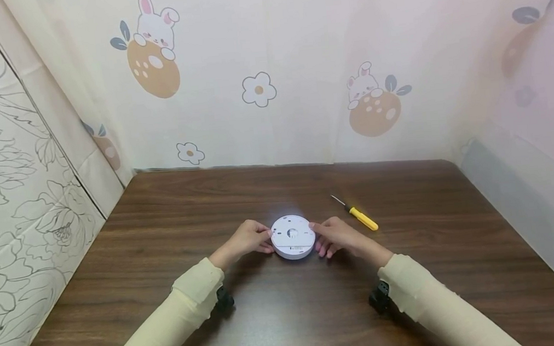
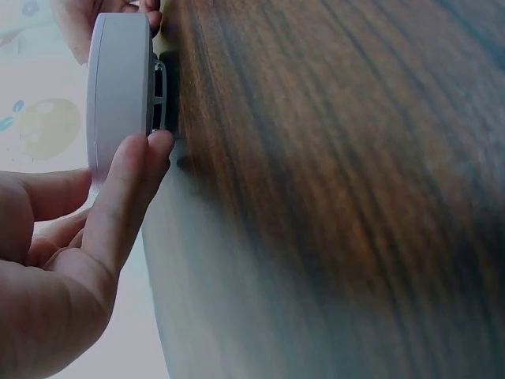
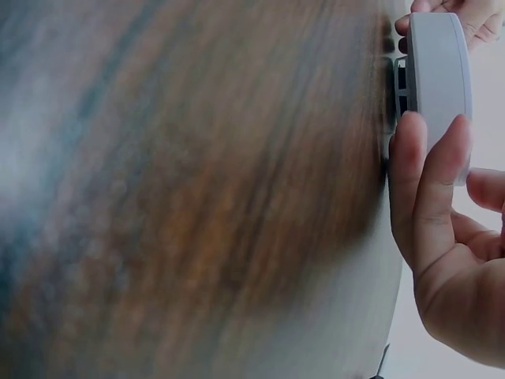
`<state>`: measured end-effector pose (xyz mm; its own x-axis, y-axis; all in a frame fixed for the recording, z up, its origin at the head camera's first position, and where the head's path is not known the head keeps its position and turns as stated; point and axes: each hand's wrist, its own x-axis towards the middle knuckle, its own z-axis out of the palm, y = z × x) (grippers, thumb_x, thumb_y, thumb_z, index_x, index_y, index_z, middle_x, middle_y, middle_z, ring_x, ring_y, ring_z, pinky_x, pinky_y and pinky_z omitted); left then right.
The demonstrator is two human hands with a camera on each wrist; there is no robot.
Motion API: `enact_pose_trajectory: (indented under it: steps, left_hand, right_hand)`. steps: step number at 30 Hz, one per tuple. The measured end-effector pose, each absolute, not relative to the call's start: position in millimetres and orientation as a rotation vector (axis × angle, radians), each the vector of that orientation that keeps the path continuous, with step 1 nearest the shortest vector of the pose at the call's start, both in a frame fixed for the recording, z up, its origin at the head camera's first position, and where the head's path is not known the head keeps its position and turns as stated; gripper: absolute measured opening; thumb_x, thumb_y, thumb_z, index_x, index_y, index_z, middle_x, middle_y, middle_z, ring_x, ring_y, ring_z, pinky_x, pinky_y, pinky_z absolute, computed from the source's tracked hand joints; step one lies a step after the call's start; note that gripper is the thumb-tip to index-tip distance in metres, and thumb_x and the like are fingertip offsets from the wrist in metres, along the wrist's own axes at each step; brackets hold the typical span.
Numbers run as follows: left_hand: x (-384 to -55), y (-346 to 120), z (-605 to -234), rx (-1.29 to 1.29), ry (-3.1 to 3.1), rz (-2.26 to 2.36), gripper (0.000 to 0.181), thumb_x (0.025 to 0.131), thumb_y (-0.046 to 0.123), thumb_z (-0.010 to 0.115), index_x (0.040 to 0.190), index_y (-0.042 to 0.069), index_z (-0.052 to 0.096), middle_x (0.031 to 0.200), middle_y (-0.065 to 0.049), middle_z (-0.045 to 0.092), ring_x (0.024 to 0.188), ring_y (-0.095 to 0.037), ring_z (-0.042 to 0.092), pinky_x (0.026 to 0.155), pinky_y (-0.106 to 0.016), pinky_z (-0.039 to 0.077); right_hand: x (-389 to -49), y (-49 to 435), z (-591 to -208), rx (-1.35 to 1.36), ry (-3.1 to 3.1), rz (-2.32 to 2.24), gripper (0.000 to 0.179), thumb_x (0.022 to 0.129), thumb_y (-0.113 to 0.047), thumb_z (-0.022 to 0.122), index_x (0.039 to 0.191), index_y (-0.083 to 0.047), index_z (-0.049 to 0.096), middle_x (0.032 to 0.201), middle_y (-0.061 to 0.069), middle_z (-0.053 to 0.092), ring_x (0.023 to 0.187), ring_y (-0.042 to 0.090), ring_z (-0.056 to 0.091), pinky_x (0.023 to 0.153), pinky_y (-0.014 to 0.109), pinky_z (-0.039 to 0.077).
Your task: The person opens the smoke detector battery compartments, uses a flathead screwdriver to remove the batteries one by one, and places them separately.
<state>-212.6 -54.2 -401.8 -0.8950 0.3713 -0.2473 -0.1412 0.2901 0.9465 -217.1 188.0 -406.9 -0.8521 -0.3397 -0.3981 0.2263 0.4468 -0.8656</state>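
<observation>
A round white smoke detector [image 1: 292, 237] lies between both hands near the middle of the table, its flat backplate with slots and a central hole facing up. My left hand [image 1: 247, 238] grips its left edge, thumb at the upper rim and fingers along the side. On the opposite edge, my right hand [image 1: 340, 235] holds it with thumb on the rim and fingers lower down. Both wrist views show the detector's smooth side wall [image 2: 120, 91] and a slotted, vented part [image 3: 402, 85] underneath, close to the tabletop. Whether it touches the table I cannot tell.
A screwdriver [image 1: 363, 219] with a yellow handle lies beyond the right hand, its shaft pointing to the back left. The dark wooden table [image 1: 290, 325] ends at a patterned cloth backdrop [image 1: 302, 121]. Black wrist cameras [image 1: 379, 297] sit under the sleeves.
</observation>
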Motion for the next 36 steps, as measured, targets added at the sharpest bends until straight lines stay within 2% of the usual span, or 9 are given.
enact_pose_trajectory:
  steps: [4,7,11,13,19,22,27,30,36]
  left_hand:
    - [-212.8,-53.9,-402.5,0.194,2.164,1.623,0.021,0.089,0.002,0.048,0.097,-0.015,0.057,0.078,-0.020,0.062,0.069,-0.030,0.063,0.065,-0.036,0.055]
    - [-215.0,-54.1,-406.8,0.177,2.173,1.616,0.022,0.089,0.005,0.049,0.098,-0.013,0.058,0.078,-0.018,0.062,0.070,-0.029,0.063,0.064,-0.034,0.056]
    - [-214.9,-54.1,-405.7,0.182,2.178,1.598,0.023,0.089,0.006,0.049,0.099,-0.013,0.057,0.079,-0.017,0.062,0.072,-0.028,0.063,0.064,-0.034,0.056]
    - [-214.5,-54.2,-404.5,0.192,2.184,1.584,0.023,0.089,0.007,0.050,0.098,-0.012,0.058,0.079,-0.017,0.062,0.071,-0.028,0.063,0.064,-0.033,0.056]
    - [-213.0,-55.1,-400.5,0.233,2.189,1.548,0.022,0.087,0.008,0.053,0.096,-0.011,0.059,0.080,-0.017,0.063,0.071,-0.028,0.063,0.063,-0.033,0.056]
    - [-212.5,-55.6,-399.1,0.276,2.262,1.483,0.032,0.084,0.014,0.059,0.105,-0.009,0.056,0.088,-0.016,0.062,0.072,-0.026,0.063,0.065,-0.034,0.056]
    - [-212.7,-56.1,-398.5,0.501,2.537,1.246,0.064,0.074,0.029,0.070,0.127,0.003,0.044,0.116,-0.011,0.054,0.100,-0.021,0.054,0.087,-0.038,0.047]
    - [-213.6,-56.3,-400.3,0.640,2.582,1.164,0.071,0.071,0.029,0.073,0.131,0.008,0.040,0.126,-0.007,0.048,0.114,-0.019,0.044,0.097,-0.040,0.038]
    - [-212.8,-56.1,-404.2,0.758,2.578,1.125,0.075,0.067,0.032,0.076,0.129,0.008,0.042,0.127,-0.005,0.047,0.112,-0.015,0.044,0.098,-0.036,0.037]
  right_hand:
    - [-217.9,186.6,-407.1,-0.097,2.211,-1.431,0.041,0.090,-0.036,0.046,0.092,0.004,0.059,0.074,0.017,0.059,0.055,0.019,0.057,0.047,0.028,0.053]
    - [-218.9,185.8,-408.2,-0.106,2.261,-1.449,0.044,0.090,-0.038,0.046,0.104,0.003,0.056,0.079,0.016,0.058,0.060,0.022,0.058,0.050,0.032,0.054]
    - [-218.8,186.2,-407.2,-0.217,2.356,-1.427,0.050,0.085,-0.041,0.053,0.122,-0.008,0.047,0.097,0.012,0.055,0.074,0.023,0.058,0.058,0.035,0.055]
    - [-218.1,187.0,-406.2,-0.320,2.408,-1.377,0.053,0.081,-0.041,0.059,0.125,-0.015,0.044,0.105,0.008,0.053,0.080,0.023,0.058,0.061,0.034,0.055]
    - [-217.5,190.5,-406.0,-0.653,2.578,-1.173,0.058,0.072,-0.038,0.070,0.122,-0.019,0.045,0.108,-0.001,0.053,0.089,0.016,0.053,0.072,0.026,0.051]
    - [-217.0,190.9,-406.0,-0.681,2.600,-1.146,0.057,0.072,-0.036,0.071,0.120,-0.018,0.047,0.105,-0.002,0.053,0.089,0.016,0.052,0.073,0.025,0.051]
    - [-215.3,190.0,-403.9,-0.677,2.600,-1.148,0.057,0.072,-0.034,0.072,0.120,-0.016,0.048,0.105,-0.001,0.052,0.088,0.017,0.053,0.072,0.024,0.051]
    - [-214.6,189.3,-402.7,-0.680,2.599,-1.149,0.056,0.072,-0.032,0.072,0.120,-0.015,0.048,0.106,0.000,0.052,0.089,0.017,0.053,0.072,0.024,0.051]
    - [-214.4,189.3,-401.6,-0.667,2.596,-1.143,0.057,0.071,-0.032,0.073,0.120,-0.015,0.048,0.107,0.000,0.052,0.088,0.017,0.053,0.072,0.023,0.051]
